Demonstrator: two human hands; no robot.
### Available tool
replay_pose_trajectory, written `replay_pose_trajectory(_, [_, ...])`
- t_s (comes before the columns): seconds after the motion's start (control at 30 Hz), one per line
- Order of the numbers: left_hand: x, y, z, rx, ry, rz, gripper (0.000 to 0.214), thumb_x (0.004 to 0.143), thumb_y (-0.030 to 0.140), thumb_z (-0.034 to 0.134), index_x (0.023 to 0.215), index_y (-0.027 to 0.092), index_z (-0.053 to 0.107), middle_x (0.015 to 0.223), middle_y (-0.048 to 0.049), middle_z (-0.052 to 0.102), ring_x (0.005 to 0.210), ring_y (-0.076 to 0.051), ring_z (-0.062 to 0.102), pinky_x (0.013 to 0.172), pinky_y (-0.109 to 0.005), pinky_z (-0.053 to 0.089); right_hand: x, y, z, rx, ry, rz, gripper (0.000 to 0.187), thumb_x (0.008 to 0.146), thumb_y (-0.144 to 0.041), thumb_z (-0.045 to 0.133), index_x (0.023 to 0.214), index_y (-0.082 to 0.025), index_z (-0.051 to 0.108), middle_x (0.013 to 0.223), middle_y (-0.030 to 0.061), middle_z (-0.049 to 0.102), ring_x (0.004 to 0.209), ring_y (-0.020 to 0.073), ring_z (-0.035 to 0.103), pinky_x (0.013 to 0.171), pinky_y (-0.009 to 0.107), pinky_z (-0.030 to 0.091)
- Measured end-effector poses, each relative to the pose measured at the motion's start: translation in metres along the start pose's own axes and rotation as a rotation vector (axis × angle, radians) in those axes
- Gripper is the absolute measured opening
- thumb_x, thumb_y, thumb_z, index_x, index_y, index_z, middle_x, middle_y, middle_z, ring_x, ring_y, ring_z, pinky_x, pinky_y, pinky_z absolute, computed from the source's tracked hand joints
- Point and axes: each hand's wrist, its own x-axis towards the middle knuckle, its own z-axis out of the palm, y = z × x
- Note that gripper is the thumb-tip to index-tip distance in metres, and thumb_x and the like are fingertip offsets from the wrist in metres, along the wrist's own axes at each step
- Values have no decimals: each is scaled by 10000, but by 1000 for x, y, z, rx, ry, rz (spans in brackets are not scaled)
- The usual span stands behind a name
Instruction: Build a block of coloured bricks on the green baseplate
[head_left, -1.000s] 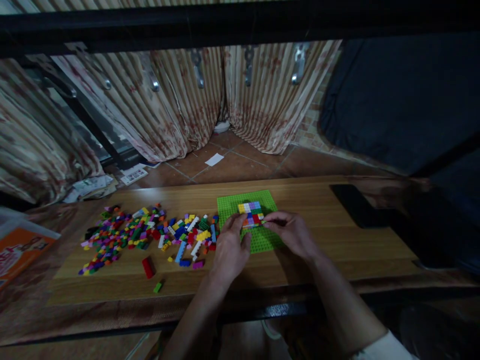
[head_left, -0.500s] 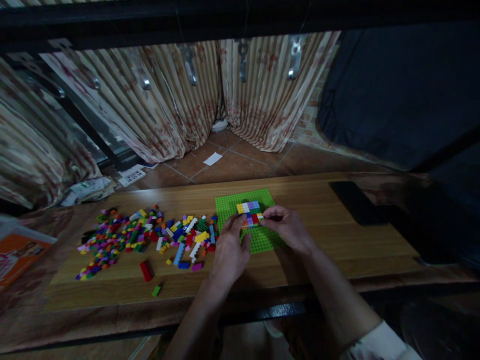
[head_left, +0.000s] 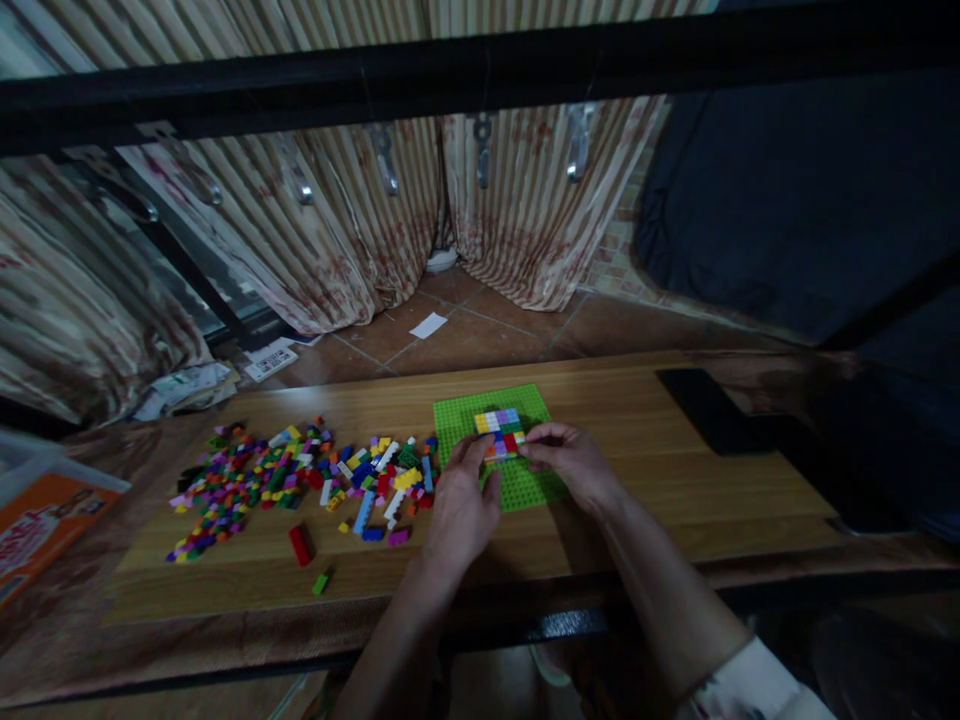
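A green studded baseplate lies on the board, carrying a block of coloured toy bricks in yellow, white, lilac, blue, red and green. My left hand reaches over the plate's left side, its fingertips against the block's left end and its thumb held apart below. From the right, my right hand pinches at the block's right end, beside the red brick. A small pale brick shows at those fingertips, mostly covered. The fingers hide parts of the block's lower rows.
Loose bricks spread across the left of the wooden board. Nearer me lie a long red brick and a small green brick. A dark flat object lies at the right. A plastic box stands far left.
The view has shifted slightly, so the scene sits a little lower and further right. My right fingertips have closed in at the block's right end. My left hand stays at the block.
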Motion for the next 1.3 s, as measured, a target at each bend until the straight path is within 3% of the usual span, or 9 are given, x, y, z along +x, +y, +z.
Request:
replay_pose_trajectory(0.13, [2,-3,-3,-15,39,27,465,834,107,519,1291,191,515,1294,-96,562,1195,-211,547,1053,-382,439,4,1,-17,-74,0,-96,326,570,-428,803,731,-183,661,674,-6,645,582,125,567,551,264,468])
replay_pose_trajectory(0.23, [-1,-5,-8,16,111,55,475,846,100,491,1312,189,495,1296,-103,561,1215,-214,532,1067,-400,428,3,3,-35,-350,247,-260,274,720,-446,659,806,-186,664,756,33,675,686,169,610,669,317,498])
replay_pose_trajectory(0.3, [-11,-6,-11,64,157,45,453,852,91,464,1293,180,517,1298,-113,561,1223,-216,527,1082,-405,415,-7,8,-42,-541,305,-304,248,761,-406,591,842,-186,670,852,73,698,802,218,638,780,380,501])
replay_pose_trajectory(0.37, [-31,-7,-13,112,193,25,439,851,93,452,1279,154,530,1312,-132,551,1237,-224,520,1085,-407,417,-23,15,-41,-603,277,-355,254,786,-360,546,910,-185,681,958,101,692,898,246,635,863,412,481])
replay_pose_trajectory(0.5, [-91,-8,-14,178,199,7,444,865,120,437,1296,175,525,1374,-116,516,1298,-221,474,1099,-417,405,-64,34,-25,-1047,84,-498,407,900,-354,393,1180,-172,625,1270,134,598,1203,260,527,1047,416,377])
replay_pose_trajectory(0.63, [-148,-1,-22,229,172,-66,428,882,170,423,1295,174,539,1369,-116,534,1294,-232,481,1088,-442,411,-87,41,-17,-1319,-102,-410,565,927,-432,360,1399,-133,449,1511,108,379,1409,269,285,1154,468,179])
replay_pose_trajectory(0.87, [-219,35,-45,238,165,-228,476,839,207,451,1300,168,565,1377,-108,540,1301,-239,473,1113,-428,377,-91,24,-14,-1472,-223,-234,641,942,-478,291,1482,-133,298,1582,95,220,1455,245,161,1149,465,150])
replay_pose_trajectory(1.03, [-243,32,-33,271,120,-282,519,805,225,482,1312,144,558,1405,-120,514,1320,-248,448,1128,-418,351,-98,25,-18,-1476,-230,-252,622,945,-437,297,1480,-120,297,1580,110,222,1449,265,174,1136,508,164])
replay_pose_trajectory(1.3, [-239,8,-8,221,91,-397,518,770,180,484,1278,156,580,1390,-98,534,1319,-216,452,1129,-363,337,-106,36,-37,-1511,-170,-317,595,949,-435,284,1463,-140,339,1560,102,279,1431,261,214,1121,499,198])
